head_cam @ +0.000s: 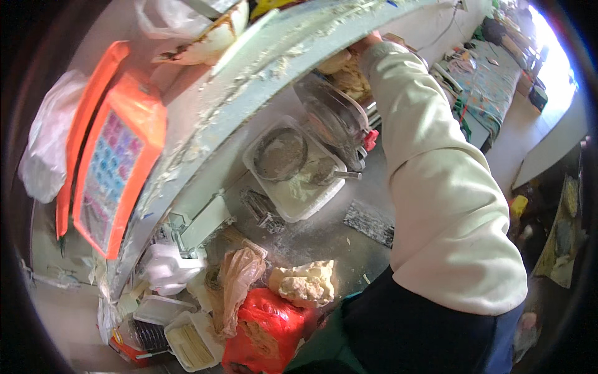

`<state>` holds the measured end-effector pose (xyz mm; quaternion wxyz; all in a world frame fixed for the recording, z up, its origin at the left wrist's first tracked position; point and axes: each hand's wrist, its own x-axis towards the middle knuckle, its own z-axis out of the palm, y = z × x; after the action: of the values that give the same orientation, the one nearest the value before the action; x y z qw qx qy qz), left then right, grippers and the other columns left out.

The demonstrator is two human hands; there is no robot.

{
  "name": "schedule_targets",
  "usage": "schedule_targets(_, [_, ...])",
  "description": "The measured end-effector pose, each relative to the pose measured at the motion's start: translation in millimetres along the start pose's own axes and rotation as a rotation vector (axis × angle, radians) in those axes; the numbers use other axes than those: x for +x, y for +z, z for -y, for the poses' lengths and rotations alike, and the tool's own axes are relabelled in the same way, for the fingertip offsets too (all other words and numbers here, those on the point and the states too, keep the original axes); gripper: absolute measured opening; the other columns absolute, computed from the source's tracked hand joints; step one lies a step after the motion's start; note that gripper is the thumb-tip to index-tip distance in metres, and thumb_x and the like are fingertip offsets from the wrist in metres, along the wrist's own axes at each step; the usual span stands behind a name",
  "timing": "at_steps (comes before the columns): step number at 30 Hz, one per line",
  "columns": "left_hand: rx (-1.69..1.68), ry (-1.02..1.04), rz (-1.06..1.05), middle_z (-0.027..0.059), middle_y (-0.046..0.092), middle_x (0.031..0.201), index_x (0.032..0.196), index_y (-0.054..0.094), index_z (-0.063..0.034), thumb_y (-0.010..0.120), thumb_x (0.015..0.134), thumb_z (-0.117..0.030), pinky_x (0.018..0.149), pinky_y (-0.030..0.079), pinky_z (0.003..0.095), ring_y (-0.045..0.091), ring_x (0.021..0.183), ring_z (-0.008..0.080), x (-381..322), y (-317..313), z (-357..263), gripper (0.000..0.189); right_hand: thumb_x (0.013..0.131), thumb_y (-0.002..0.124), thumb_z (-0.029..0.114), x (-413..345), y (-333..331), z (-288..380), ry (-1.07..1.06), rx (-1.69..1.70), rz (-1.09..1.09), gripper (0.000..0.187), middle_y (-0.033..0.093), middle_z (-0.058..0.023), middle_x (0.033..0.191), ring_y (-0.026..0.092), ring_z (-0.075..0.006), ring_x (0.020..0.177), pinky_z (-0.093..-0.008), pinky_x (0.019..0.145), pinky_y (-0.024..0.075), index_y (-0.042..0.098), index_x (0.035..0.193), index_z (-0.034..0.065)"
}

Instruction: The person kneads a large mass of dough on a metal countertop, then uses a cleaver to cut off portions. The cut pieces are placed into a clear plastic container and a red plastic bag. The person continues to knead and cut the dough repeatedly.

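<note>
A pale long sleeve runs up the right side of the view. My right hand [366, 43] is at its top, partly hidden by the cuff and the edge of a whitish, crusted shelf [275, 70]. Its fingers cannot be made out, nor whether they hold anything. Beside it are yellowish-brown lumps [348, 77] in a container. Below stands a greyish transparent plastic bin [331, 112] with a red clip. A white tub [299, 210] nearby holds a round sieve [280, 153], pale powder and a metal-handled tool [348, 175]. My left hand is out of view.
An orange-framed box [110, 182] rests on the shelf at left. Below are a red plastic bag [271, 322], a pale crumbly block [306, 283], a brush [250, 245] and a container of sticks [191, 341]. A cloth-covered table [495, 84] stands at upper right.
</note>
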<state>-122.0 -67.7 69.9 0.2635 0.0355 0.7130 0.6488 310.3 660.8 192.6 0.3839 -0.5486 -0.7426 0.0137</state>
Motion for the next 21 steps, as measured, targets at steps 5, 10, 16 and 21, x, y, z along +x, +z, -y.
schedule_targets(5, [-0.154, 0.038, -0.154, -0.0009, 0.059, 0.096, 0.119, 0.062, -0.0059, 0.056, 0.104, -0.027, 0.068, 0.047, 0.0289, 0.058, 0.083, 0.0143, -28, -36, -15, 0.027, 0.102, 0.06, 0.033, -32, -31, 35, 0.054, -0.167, -0.121, 0.04, 0.069, -0.0113, 0.119, 0.065, -0.0275, 0.105, -0.0405, 0.096, 0.053, 0.065, 0.133, 0.0073])
schedule_targets(10, [-0.355, 0.139, -0.024, -0.0058, 0.056, 0.091, 0.116, 0.062, -0.0079, 0.054, 0.105, -0.025, 0.064, 0.045, 0.0248, 0.055, 0.079, 0.0094, -49, -100, -17, 0.022, 0.103, 0.064, 0.029, -205, -61, 120, -0.08, 0.349, -0.297, 0.034, 0.077, -0.011, 0.105, 0.071, -0.0213, 0.087, -0.0372, 0.086, 0.0576, 0.071, 0.123, 0.0025])
schedule_targets(16, [-0.385, 0.114, -0.001, -0.0038, 0.056, 0.087, 0.119, 0.061, -0.0064, 0.055, 0.106, -0.028, 0.062, 0.042, 0.0255, 0.051, 0.072, 0.0102, -43, -107, -26, 0.026, 0.077, 0.087, 0.022, -503, 3, 254, -0.063, 0.566, 0.74, 0.07, 0.067, -0.0176, 0.124, 0.067, -0.0314, 0.114, -0.0416, 0.092, 0.0555, 0.057, 0.139, 0.0049])
schedule_targets(21, [-0.405, 0.166, 0.13, -0.0045, 0.053, 0.086, 0.117, 0.06, -0.0055, 0.053, 0.104, -0.025, 0.061, 0.04, 0.0259, 0.049, 0.072, 0.0109, -32, -114, -49, 0.024, 0.076, 0.081, 0.052, -542, 40, 321, -0.613, 0.127, 0.662, 0.085, 0.044, -0.0236, 0.152, 0.048, -0.0444, 0.134, -0.0533, 0.11, 0.0423, 0.05, 0.149, 0.0191])
